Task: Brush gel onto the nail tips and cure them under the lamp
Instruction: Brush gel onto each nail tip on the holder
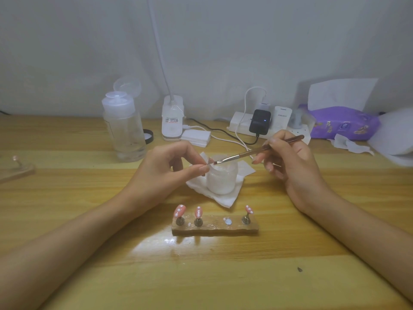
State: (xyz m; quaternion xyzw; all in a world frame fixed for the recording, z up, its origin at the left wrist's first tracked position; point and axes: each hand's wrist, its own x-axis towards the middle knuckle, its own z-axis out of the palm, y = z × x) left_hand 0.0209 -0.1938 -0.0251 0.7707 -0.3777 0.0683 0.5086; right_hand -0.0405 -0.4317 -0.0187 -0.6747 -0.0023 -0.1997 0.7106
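Holding one tip (210, 161) in the left hand (169, 166), pinched narrowly between thumb and forefinger, other fingers curled under, just above the left rim of the jar (220, 177). Held up there, probably, to bring it to brush height and to turn it freely, clear of the others. Gripping the brush (257, 151) pen-fashion in the right hand (290, 162), right of the jar, fingers closed round the handle toward its back end, bristles laid against the pinched tip over the jar's mouth. Judged as mid-stroke on the gel step; no curing yet. Jar set on a tissue (223, 198), likely to catch drips and to wipe bristles. In front of the jar, nearer the person, a stand (214, 229) with three pink dotted tips (180, 210) upright on pegs, two toward the left, one toward the right, and a bare spot between, presumably the seat of the pinched tip. Behind the jar to the left, a clear bottle (123, 128), lid flipped open; behind on that side too, a white lamp base (172, 117), head out of view, so cannot tell whether meant for curing. Behind and right of the jar, a power strip (241, 124). Next calls for light, even strokes, then reseating the tip without touching wet gel
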